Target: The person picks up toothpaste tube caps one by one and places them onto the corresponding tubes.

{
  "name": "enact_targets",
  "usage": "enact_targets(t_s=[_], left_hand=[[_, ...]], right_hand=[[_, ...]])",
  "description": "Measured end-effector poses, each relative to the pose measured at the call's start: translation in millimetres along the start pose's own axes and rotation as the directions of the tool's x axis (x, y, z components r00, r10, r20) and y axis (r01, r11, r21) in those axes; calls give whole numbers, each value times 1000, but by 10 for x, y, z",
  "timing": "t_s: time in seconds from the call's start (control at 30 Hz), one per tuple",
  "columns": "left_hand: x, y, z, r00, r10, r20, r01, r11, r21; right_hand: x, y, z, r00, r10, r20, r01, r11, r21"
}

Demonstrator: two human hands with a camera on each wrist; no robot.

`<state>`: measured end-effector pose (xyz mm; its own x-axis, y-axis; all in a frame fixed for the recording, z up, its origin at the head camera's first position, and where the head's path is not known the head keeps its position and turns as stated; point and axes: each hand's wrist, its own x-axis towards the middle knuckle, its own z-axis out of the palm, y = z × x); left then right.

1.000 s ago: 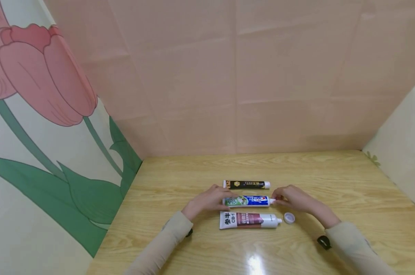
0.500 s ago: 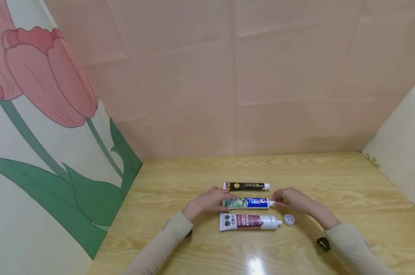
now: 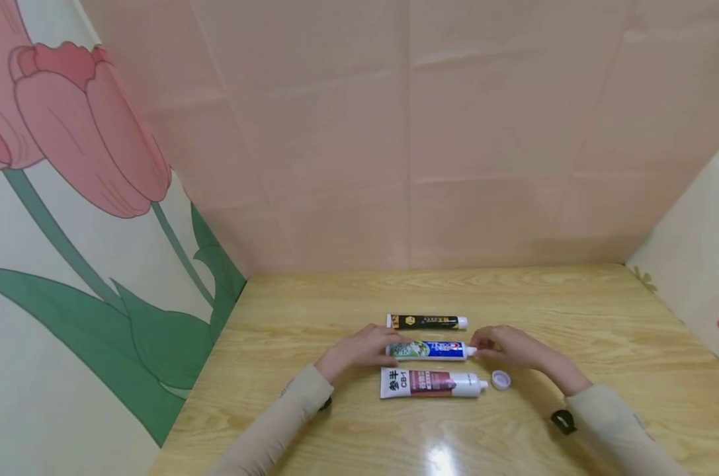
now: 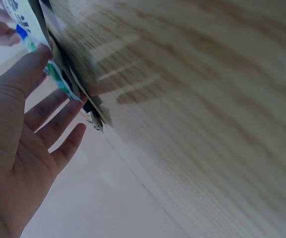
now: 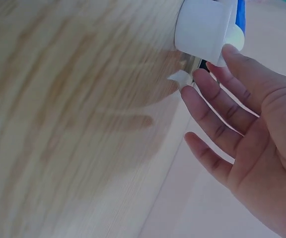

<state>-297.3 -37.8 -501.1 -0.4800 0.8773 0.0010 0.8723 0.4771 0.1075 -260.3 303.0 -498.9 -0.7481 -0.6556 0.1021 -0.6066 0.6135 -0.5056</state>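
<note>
A blue and green toothpaste tube (image 3: 436, 350) lies across the table between both hands. My left hand (image 3: 365, 346) holds its flat tail end, thumb on the near side and fingers on the far side. At the other end, my right hand (image 3: 510, 346) pinches the small white cap (image 5: 236, 37) between thumb and forefinger; the remaining fingers are spread loosely. In front of this tube lies a white and maroon toothpaste tube (image 3: 433, 383), its nozzle bare and pointing right. Just right of that nozzle rests a loose white cap (image 3: 501, 380), which looms large in the right wrist view.
Behind the middle tube lies a black toothpaste tube (image 3: 427, 322) with its white cap on. The wood-grain table (image 3: 311, 291) ends at a pink cloth backdrop (image 3: 335, 165). A tulip-printed panel (image 3: 85, 132) stands at the left, a flowered one (image 3: 704, 264) at the right.
</note>
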Motion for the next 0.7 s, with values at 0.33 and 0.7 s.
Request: enact_targets(t_s=[0.33,0.7], left_hand=[[13,-19,44,998,22,-52,-23,1000,-12],[28,65,-7,995,40,-94,-33,997,69]], right_hand=[[-125,66,-13,999,-22,-46,23,999,30],[-315,215,-46,995,-65,-78,77,982,172]])
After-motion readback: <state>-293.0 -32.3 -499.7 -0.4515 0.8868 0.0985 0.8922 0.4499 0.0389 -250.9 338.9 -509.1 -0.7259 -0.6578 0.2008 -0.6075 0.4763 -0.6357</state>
